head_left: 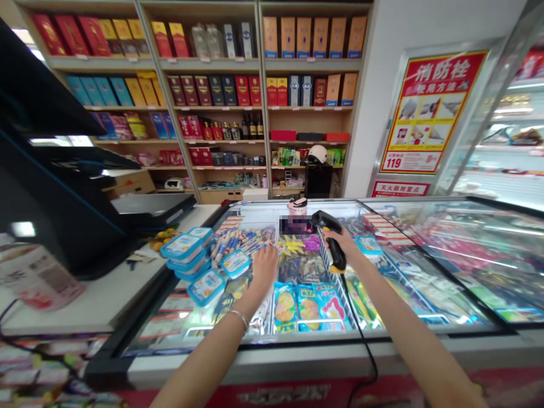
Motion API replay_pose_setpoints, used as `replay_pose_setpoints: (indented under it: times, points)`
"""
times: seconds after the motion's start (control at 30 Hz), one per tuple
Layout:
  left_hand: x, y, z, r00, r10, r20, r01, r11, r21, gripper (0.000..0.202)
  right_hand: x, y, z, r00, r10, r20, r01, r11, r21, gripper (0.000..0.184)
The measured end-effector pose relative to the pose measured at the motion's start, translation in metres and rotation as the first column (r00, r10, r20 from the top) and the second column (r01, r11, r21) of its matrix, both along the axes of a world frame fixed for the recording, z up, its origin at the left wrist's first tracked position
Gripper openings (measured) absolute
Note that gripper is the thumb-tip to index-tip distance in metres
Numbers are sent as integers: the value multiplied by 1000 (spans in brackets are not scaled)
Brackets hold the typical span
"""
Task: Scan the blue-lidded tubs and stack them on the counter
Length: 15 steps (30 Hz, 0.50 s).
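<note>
Right hand (345,246): yours, closed around the grip of one black-and-yellow barcode scanner (338,256), its head raised above the freezer glass; a pistol hold, presumably chosen to keep the trigger under a finger and the head free to aim. Left hand (266,266): yours, palm down, fingers bent and close together, at the right edge of a heap of wrapped sticks (232,242); whether you pinch one, you cannot be shown from here. Bracelet (238,318): one, on your left wrist. Blue-rimmed tubs (187,245): several stacked left of the sticks, probably piled to save room, two more lying loose between stack and left hand. Scanner cord (352,311): hanging from the grip over the freezer's front edge, between your forearms, slack enough, it seems, for reach, though liable to drag across goods. Freezer (199,362): glass-topped, bagged ices (308,306) showing below. Pink cup (297,207): at the far side, beyond the scanner, a blurred patch before it. Counter (106,306): at your left, bearing a dark till (55,187) and a pink-and-white container (40,277), which bound any leftward reach. Shelving (259,62): behind, boxed goods in rows, a white helmet (317,153) low down. Poster (433,113): red, on the wall, right.
</note>
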<state>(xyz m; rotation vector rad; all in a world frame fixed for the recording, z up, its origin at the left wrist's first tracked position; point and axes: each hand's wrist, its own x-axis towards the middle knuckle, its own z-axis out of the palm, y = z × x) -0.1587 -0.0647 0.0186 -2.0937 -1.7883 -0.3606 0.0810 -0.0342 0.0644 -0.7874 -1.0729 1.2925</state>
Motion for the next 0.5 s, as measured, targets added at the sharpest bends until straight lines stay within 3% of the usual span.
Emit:
replay_pose_setpoints:
  times: [0.1,0.27,0.5]
  points:
    - [1,2,-3,1000,28,6,-28,999,-24,25,-17,1,-17,997,22,74,-17,998,-65,46]
    - [1,3,-8,998,50,30,-49,998,-35,24,-19,-3,-44,996,40,83,-29,991,-130,55]
    - [1,5,-11,993,45,107,-40,998,-51,22,-23,-1,-62,993,58,100,-42,986,-162,56]
